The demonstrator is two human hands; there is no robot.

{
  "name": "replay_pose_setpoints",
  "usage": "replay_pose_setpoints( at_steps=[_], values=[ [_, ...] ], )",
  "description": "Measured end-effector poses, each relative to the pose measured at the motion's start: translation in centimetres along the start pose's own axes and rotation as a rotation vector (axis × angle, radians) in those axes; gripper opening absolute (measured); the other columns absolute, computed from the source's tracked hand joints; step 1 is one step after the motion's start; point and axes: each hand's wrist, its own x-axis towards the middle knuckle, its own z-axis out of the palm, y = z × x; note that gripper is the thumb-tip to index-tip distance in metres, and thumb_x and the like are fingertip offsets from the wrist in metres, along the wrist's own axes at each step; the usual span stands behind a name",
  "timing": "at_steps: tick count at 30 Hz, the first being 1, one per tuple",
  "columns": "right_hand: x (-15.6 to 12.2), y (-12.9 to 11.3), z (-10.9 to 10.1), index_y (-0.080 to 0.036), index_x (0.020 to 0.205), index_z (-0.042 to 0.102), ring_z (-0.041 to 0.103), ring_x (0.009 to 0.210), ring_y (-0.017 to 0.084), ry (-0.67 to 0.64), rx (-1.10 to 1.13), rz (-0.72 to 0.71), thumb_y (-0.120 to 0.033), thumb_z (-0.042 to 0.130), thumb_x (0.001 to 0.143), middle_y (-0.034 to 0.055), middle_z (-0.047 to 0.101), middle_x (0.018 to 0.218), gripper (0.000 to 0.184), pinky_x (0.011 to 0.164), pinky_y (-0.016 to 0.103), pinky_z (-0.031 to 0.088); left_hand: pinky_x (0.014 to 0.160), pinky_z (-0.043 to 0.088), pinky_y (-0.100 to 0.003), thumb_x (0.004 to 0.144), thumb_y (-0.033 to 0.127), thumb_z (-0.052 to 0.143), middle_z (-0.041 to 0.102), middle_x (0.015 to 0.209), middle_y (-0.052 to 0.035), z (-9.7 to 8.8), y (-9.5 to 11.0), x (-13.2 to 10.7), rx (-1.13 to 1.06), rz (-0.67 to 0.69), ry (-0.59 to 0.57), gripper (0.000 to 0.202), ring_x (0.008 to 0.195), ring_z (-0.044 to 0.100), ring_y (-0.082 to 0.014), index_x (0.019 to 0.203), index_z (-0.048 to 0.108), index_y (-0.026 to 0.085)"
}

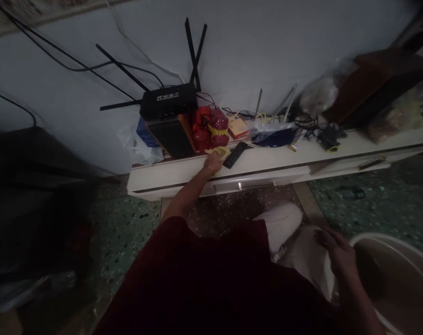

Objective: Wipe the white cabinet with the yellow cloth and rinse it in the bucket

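Observation:
My left hand [213, 164] reaches forward to the white cabinet top [169, 170] and is closed on a yellow cloth [222, 151]. The cloth is bunched up and lies against the surface. Just right of it is a black remote control [235, 155], tilted on the cabinet. Behind the cloth sit a red wrapped bundle [201, 132] and a dark pink, plastic-covered item with a yellow net band [218, 128]. My right hand [339, 251] rests on my knee beside a bucket, its fingers laid over the light trousers, with nothing seen in it.
A black router [169, 100] with several antennas stands on a speaker [172, 135]. Farther right are an orange box [238, 126], a dark blue item under plastic [274, 137], tangled cables and another wooden speaker [375, 83]. A large pale bucket [379, 239] stands at my right.

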Motion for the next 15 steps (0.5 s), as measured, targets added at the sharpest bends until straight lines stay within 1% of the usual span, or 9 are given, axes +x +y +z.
replay_pose_setpoints(
  at_steps=[1,3,5,7,9,10,11,13,15],
  values=[
    [-0.1,0.0,0.0,-0.012,0.111,0.063,0.063,0.085,0.017,-0.001,-0.001,-0.002,-0.053,0.073,0.046,0.0089,0.065,0.099,0.078,0.082,0.028,0.051,0.105,0.035,-0.040,0.084,0.012,0.046,0.049,0.130,-0.0133,0.7,0.6,0.3,0.010,0.000,-0.019,0.057,0.118,0.046,-0.0260,0.140,0.049,0.021],
    [-0.6,-0.1,-0.1,-0.012,0.114,0.063,0.063,0.087,0.018,0.000,-0.011,0.002,-0.054,0.072,0.046,0.0088,0.065,0.100,0.081,0.086,0.029,0.050,0.102,0.037,-0.040,0.084,0.013,0.046,0.050,0.128,-0.0118,1.8,1.0,-0.5,0.034,0.009,-0.055,0.052,0.114,0.047,-0.0264,0.134,0.055,0.026],
    [-1.2,-0.1,-0.4,-0.011,0.115,0.064,0.063,0.090,0.020,0.016,-0.029,0.023,-0.055,0.071,0.044,0.0096,0.065,0.100,0.084,0.092,0.033,0.049,0.099,0.038,-0.040,0.086,0.014,0.044,0.048,0.131,-0.0094,2.2,0.3,-2.8,0.063,0.023,-0.089,0.050,0.114,0.045,-0.0265,0.132,0.057,0.031],
    [-1.7,-0.1,-0.8,-0.010,0.115,0.065,0.062,0.095,0.024,0.055,-0.048,0.045,-0.055,0.070,0.043,0.0108,0.065,0.101,0.085,0.098,0.038,0.047,0.097,0.040,-0.038,0.087,0.015,0.043,0.046,0.136,-0.0053,1.9,-1.3,-6.0,0.096,0.025,-0.128,0.051,0.115,0.044,-0.0259,0.131,0.057,0.037],
    [-1.9,0.0,-1.1,-0.012,0.113,0.067,0.060,0.102,0.027,0.087,-0.070,0.054,-0.054,0.070,0.043,0.0109,0.064,0.104,0.082,0.103,0.043,0.043,0.098,0.040,-0.035,0.086,0.015,0.044,0.046,0.138,-0.0016,0.7,-4.0,-9.8,0.136,-0.015,-0.164,0.053,0.115,0.046,-0.0242,0.131,0.055,0.042],
    [-2.0,0.0,-1.3,-0.014,0.112,0.068,0.059,0.104,0.029,0.091,-0.076,0.051,-0.053,0.070,0.044,0.0104,0.064,0.105,0.079,0.104,0.044,0.042,0.098,0.040,-0.034,0.085,0.014,0.046,0.047,0.137,-0.0017,-0.2,-5.8,-11.8,0.162,-0.067,-0.176,0.055,0.114,0.047,-0.0237,0.131,0.054,0.042],
    [-2.1,0.0,-1.3,-0.016,0.110,0.069,0.059,0.104,0.029,0.087,-0.078,0.045,-0.052,0.070,0.045,0.0098,0.065,0.104,0.075,0.105,0.045,0.042,0.099,0.041,-0.035,0.084,0.013,0.046,0.048,0.137,-0.0036,-1.4,-7.9,-13.9,0.194,-0.147,-0.175,0.055,0.113,0.048,-0.0241,0.132,0.054,0.039],
    [-2.4,-0.1,-1.4,-0.020,0.109,0.070,0.059,0.104,0.031,0.081,-0.080,0.037,-0.050,0.070,0.047,0.0095,0.065,0.103,0.068,0.104,0.045,0.042,0.099,0.041,-0.040,0.083,0.010,0.043,0.048,0.137,-0.0125,-4.6,-12.5,-18.3,0.274,-0.382,-0.135,0.054,0.115,0.049,-0.0285,0.133,0.055,0.027],
    [-3.2,-0.3,-1.3,-0.023,0.108,0.071,0.059,0.104,0.032,0.112,-0.085,0.023,-0.048,0.071,0.052,0.0108,0.065,0.102,0.062,0.100,0.046,0.044,0.093,0.043,-0.047,0.081,0.011,0.044,0.055,0.124,-0.0198,-8.3,-17.0,-22.8,0.342,-0.646,-0.096,0.048,0.111,0.052,-0.0339,0.126,0.059,0.017]
  ],
)
